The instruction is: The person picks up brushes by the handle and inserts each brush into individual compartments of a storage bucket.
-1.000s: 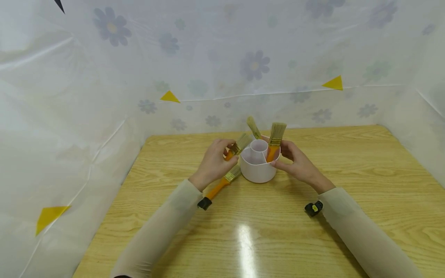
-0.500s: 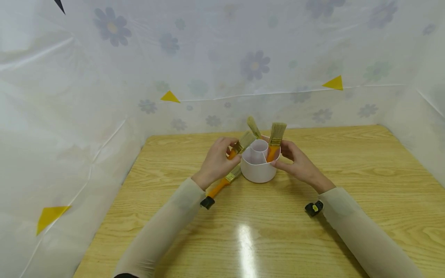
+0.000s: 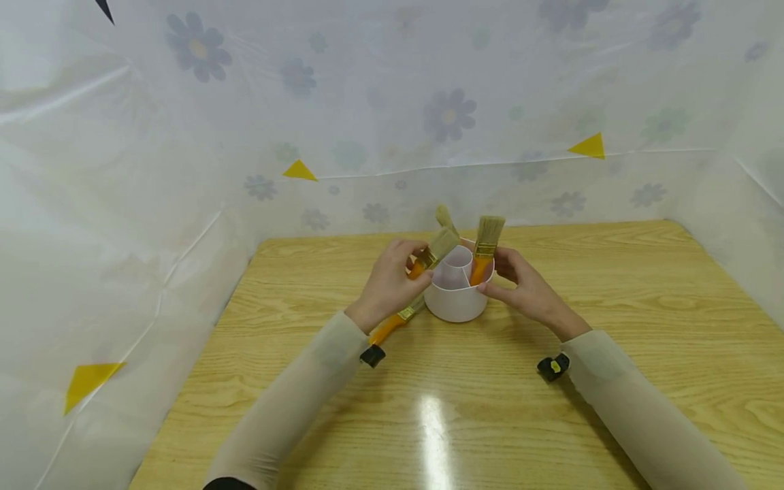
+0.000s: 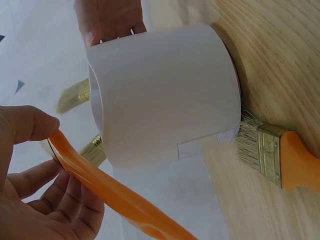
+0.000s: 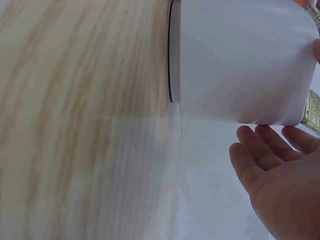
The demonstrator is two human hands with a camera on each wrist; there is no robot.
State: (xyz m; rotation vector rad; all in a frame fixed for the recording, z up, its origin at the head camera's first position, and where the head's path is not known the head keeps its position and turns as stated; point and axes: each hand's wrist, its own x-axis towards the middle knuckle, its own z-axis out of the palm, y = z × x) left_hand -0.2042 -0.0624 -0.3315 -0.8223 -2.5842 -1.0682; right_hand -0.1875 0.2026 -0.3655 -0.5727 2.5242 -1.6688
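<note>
My left hand [image 3: 392, 279] grips a paintbrush [image 4: 112, 187] by its orange handle, just below the metal band. Its pale bristles point up and right, overlapping the left rim of a white round divided holder [image 3: 456, 306] in the head view. At the holder's right side, my right hand [image 3: 529, 292] holds the wall, thumb at the near rim and fingers along the outside. Two more brushes stand in the holder: a wide upright brush [image 3: 488, 236] in the right compartment and a tilted brush [image 3: 444, 216] at the back. The held brush's handle end is hidden in the head view.
Another orange-handled brush [image 4: 295, 157] lies on the wooden table [image 3: 490, 422], its bristles right at the holder's base. Behind the table hangs a flowered white sheet [image 3: 380, 109]. Small black wrist cameras sit at both cuffs.
My left hand has moved right and slightly up with its paintbrush, whose bristles now overlap the brush at the back. The right hand and the holder have stayed in place.
</note>
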